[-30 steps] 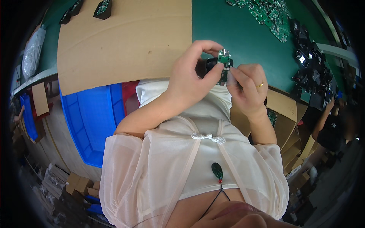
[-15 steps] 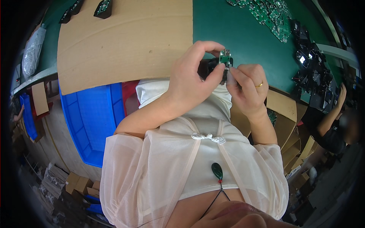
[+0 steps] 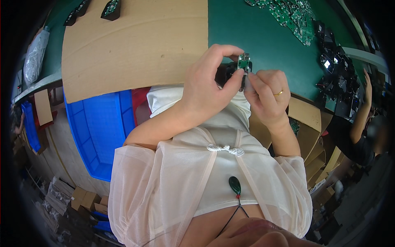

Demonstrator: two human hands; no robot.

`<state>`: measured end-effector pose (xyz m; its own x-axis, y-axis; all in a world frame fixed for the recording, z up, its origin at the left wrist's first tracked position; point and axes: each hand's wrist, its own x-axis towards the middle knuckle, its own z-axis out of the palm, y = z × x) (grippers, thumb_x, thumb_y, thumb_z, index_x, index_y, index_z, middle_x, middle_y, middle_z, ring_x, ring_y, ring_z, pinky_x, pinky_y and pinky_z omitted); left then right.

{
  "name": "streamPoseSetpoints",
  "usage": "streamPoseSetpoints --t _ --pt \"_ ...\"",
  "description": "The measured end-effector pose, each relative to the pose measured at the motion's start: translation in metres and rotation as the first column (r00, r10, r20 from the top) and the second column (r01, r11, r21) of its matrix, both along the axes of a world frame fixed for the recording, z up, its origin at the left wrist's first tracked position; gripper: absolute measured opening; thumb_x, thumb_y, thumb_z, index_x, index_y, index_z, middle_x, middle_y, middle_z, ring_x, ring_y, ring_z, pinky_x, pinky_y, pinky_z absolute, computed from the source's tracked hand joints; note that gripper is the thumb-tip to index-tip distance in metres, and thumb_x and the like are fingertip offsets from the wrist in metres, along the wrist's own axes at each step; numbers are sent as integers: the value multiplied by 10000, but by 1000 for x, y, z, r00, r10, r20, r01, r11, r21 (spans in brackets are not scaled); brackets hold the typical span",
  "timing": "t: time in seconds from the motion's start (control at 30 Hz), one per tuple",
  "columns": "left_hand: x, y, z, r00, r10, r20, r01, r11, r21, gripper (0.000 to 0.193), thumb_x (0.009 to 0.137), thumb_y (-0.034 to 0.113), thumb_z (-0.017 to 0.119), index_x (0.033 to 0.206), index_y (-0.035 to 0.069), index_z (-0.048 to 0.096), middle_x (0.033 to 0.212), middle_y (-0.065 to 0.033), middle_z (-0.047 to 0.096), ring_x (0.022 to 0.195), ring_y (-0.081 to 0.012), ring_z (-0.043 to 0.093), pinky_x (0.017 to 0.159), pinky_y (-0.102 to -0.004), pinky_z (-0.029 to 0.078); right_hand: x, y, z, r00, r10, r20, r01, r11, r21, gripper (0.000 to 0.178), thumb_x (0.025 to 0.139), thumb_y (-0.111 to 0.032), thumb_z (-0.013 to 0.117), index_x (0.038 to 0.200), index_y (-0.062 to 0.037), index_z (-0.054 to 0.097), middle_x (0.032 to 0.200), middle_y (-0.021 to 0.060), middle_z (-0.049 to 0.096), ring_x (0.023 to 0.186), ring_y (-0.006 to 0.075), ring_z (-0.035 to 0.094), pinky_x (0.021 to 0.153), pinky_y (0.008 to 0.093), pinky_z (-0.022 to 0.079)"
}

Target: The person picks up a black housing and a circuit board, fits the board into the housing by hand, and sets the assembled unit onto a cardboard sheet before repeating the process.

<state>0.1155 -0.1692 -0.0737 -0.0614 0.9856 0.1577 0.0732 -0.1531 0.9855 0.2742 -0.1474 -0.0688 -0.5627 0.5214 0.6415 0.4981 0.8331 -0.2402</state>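
My left hand (image 3: 210, 78) is closed around a black plastic housing (image 3: 222, 74) with a small green circuit board (image 3: 243, 61) standing at its right side. The left thumb and fingers press on the board's edges. My right hand (image 3: 268, 92) wears a ring, and its thumb and forefinger pinch together at the lower end of the board. Whatever sits between those right fingertips is too small and too covered to make out. Both hands are over the near edge of the table, above my lap.
Cardboard (image 3: 135, 45) covers the left part of the green table (image 3: 263, 37). Green circuit boards (image 3: 294, 18) lie piled at the far right, near black housings (image 3: 339, 70). Filled black housings (image 3: 111, 10) stand far left. A blue crate (image 3: 98, 127) is below the table; a co-worker's arm (image 3: 364, 111) is at right.
My two hands and the board stay nearly in place, with only a slight shift of the right fingers. At the right, the co-worker's arm has risen and straightened.
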Motion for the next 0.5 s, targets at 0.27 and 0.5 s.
streamPoseSetpoints --t 0.27,0.5 --pt "3 -1 -5 994 5 106 -9 999 44 237 749 22 602 981 47 557 794 -60 601 590 -143 562 523 -235 435 -3 0 1 998 -2 -70 0 999 -36 308 532 3 676 820 -1 570 769 72 538 630 222 510 528 321 372" --pt "1 -2 -14 989 -30 142 35 999 -31 208 786 16 581 991 38 553 795 -37 603 595 -89 545 512 -209 420 -1 3 -5 998 59 13 -57 994 -91 288 567 -11 686 839 -1 592 802 71 540 676 230 516 536 311 380"
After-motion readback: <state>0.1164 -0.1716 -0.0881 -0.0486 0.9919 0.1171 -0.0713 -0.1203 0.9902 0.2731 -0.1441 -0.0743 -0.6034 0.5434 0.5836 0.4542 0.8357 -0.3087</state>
